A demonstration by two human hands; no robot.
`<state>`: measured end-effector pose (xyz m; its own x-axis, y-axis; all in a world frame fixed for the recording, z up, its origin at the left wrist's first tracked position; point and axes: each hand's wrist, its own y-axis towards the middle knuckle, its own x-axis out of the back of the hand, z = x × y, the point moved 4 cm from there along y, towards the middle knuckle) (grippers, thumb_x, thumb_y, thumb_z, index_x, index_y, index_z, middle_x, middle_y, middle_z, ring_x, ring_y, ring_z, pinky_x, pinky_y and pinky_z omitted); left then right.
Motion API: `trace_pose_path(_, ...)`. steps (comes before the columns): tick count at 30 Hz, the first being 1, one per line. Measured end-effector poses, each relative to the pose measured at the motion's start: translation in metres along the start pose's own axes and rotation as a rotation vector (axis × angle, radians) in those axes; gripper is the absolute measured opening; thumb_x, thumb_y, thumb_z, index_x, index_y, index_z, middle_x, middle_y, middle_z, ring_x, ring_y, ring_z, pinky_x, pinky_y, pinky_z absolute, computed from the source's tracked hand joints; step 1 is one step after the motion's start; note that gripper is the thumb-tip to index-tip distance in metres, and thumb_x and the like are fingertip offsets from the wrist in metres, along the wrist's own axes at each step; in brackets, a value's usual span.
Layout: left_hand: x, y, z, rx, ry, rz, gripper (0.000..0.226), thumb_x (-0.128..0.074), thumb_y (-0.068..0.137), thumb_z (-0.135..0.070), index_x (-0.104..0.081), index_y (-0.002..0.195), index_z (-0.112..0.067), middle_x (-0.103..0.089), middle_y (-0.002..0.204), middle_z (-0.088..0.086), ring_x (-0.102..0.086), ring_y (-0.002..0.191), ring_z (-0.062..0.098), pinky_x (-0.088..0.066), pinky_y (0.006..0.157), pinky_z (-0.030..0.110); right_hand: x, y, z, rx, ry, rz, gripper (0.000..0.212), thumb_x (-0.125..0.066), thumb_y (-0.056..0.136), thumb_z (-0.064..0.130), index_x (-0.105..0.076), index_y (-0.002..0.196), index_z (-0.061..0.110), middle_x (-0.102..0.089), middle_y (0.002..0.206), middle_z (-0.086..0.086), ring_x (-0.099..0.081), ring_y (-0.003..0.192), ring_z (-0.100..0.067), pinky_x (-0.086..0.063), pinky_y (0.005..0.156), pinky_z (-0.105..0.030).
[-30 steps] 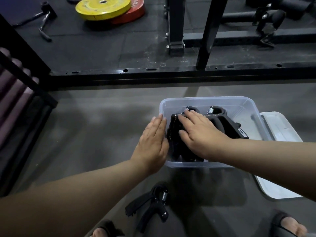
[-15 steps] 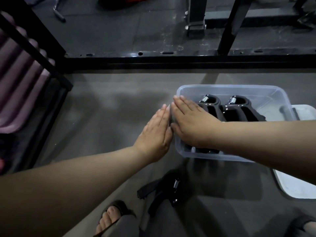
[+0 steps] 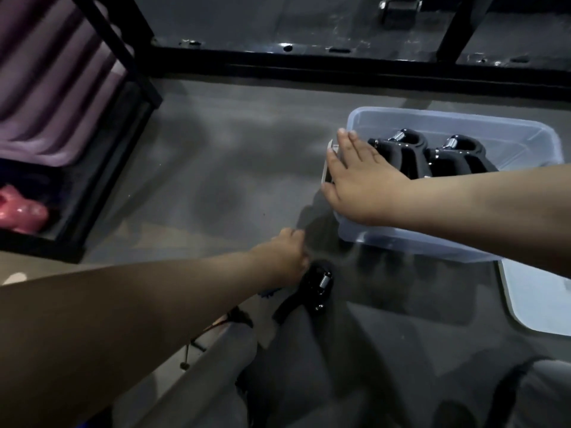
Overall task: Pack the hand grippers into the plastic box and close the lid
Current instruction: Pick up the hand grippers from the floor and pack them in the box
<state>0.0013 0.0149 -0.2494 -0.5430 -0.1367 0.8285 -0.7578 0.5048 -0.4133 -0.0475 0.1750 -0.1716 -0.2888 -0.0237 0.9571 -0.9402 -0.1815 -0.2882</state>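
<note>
Black plastic and a bright steel spring: one loose hand gripper (image 3: 312, 288) lies on the gym floor (image 3: 216, 168) at 7 o'clock of the plastic box (image 3: 463, 117), its handles running down toward a grey trouser leg (image 3: 222, 362) that covers their ends. The left hand (image 3: 282, 257) sits against the gripper's spring end, back of the hand to the camera. Its fingers are out of sight, so whether it grips the tool cannot be told.

Further off, the right hand (image 3: 361, 180) lies flat, fingers straight, pressing on the packed grippers (image 3: 412, 151) at the box's 9 o'clock end. Two looped heads with chrome springs show at 3 o'clock of that hand.

The loose gripper looks light but stiff and awkward: a sprung V that will not fold. It is probably best taken with the fingers wrapped round both handles near the head, where the plastic seems less likely to slip, then laid in line with the others.

The lid (image 3: 537, 301) rests on the floor at 4 o'clock of the box, cut off by the frame edge. The right forearm hides the box's near side, so the count inside and the room left are unclear. Dim light and blur smear the left hand. At 10 o'clock stands a rack (image 3: 123, 50) of purple mats.
</note>
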Motion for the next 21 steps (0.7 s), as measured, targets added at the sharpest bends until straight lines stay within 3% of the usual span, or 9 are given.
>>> trace_pose_path(3, -0.030, -0.019, 0.007, 0.081, 0.070, 0.212, 0.044, -0.052, 0.090, -0.031, -0.046, 0.127, -0.008, -0.046, 0.129, 0.016, -0.051, 0.117, 0.037, -0.045, 0.096, 0.044, 0.002, -0.003, -0.001, 0.012, -0.002, -0.001, 0.069, -0.021, 0.100, 0.047, -0.008, 0.153, 0.005, 0.011, 0.159, -0.022, 0.009, 0.148, -0.034, -0.001, 0.120, -0.044)
trace_pose_path(6, -0.043, -0.027, 0.010, 0.103, 0.109, 0.284, 0.043, -0.054, 0.088, -0.035, -0.048, 0.125, -0.014, -0.046, 0.127, 0.012, -0.052, 0.116, 0.035, -0.046, 0.096, 0.044, 0.004, -0.004, -0.001, 0.022, 0.002, 0.014, 0.069, -0.018, 0.100, 0.049, -0.007, 0.154, 0.007, 0.012, 0.159, -0.020, 0.010, 0.148, -0.032, -0.001, 0.120, -0.043)
trace_pose_path(14, -0.030, -0.023, 0.020, 0.096, 0.285, 0.259, 0.036, -0.054, 0.088, -0.033, -0.049, 0.121, -0.019, -0.049, 0.125, 0.006, -0.055, 0.115, 0.031, -0.049, 0.090, 0.042, 0.003, -0.008, -0.001, 0.036, -0.002, 0.001, 0.069, -0.017, 0.100, 0.050, -0.010, 0.154, 0.007, 0.010, 0.160, -0.020, 0.007, 0.148, -0.031, -0.002, 0.121, -0.043)
trace_pose_path(21, -0.037, -0.023, 0.030, 0.129, 0.446, 0.366, 0.030, -0.050, 0.094, -0.025, -0.046, 0.122, -0.016, -0.046, 0.125, 0.006, -0.056, 0.115, 0.031, -0.047, 0.083, 0.044, 0.001, -0.006, -0.003, 0.038, -0.003, -0.008, 0.070, -0.019, 0.100, 0.049, -0.011, 0.153, 0.005, 0.010, 0.160, -0.020, 0.010, 0.148, -0.031, 0.001, 0.120, -0.043)
